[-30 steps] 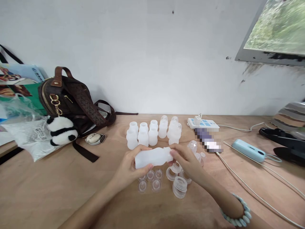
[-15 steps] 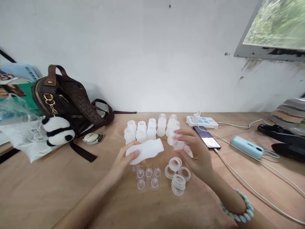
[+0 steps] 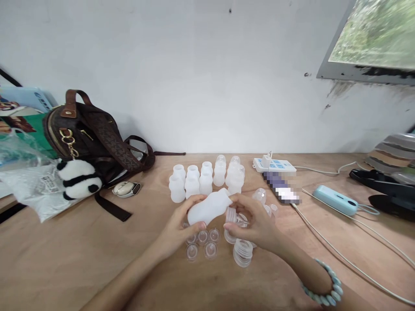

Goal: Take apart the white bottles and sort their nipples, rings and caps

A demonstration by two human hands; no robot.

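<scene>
My left hand point(image 3: 181, 222) is wrapped round a frosted white baby bottle point(image 3: 207, 208), tilted with its neck up to the right. Between the fingers of my right hand point(image 3: 259, 222) is a clear screw ring point(image 3: 231, 214) with a teat point(image 3: 241, 221) in it, close beside the bottle's neck. Whether ring and neck touch I cannot tell. Several loose teats point(image 3: 210, 249) lie below the bottle. A stack of clear rings point(image 3: 243, 251) stands under my right hand, which partly hides more rings. Clear domed caps point(image 3: 260, 195) lie behind that hand.
Open white bottles point(image 3: 193, 181) stand in rows at the back, with capped bottles point(image 3: 220, 170) to their right. Farther right are a phone point(image 3: 280, 188), a power strip point(image 3: 275, 165) and a blue device point(image 3: 336, 199) with cables. A backpack point(image 3: 97, 129) and a mouse point(image 3: 126, 188) are left.
My right hand has come down and left from near the capped bottles, bringing the ring and teat to the bottle's neck. The bottle has shifted right in my left hand.
</scene>
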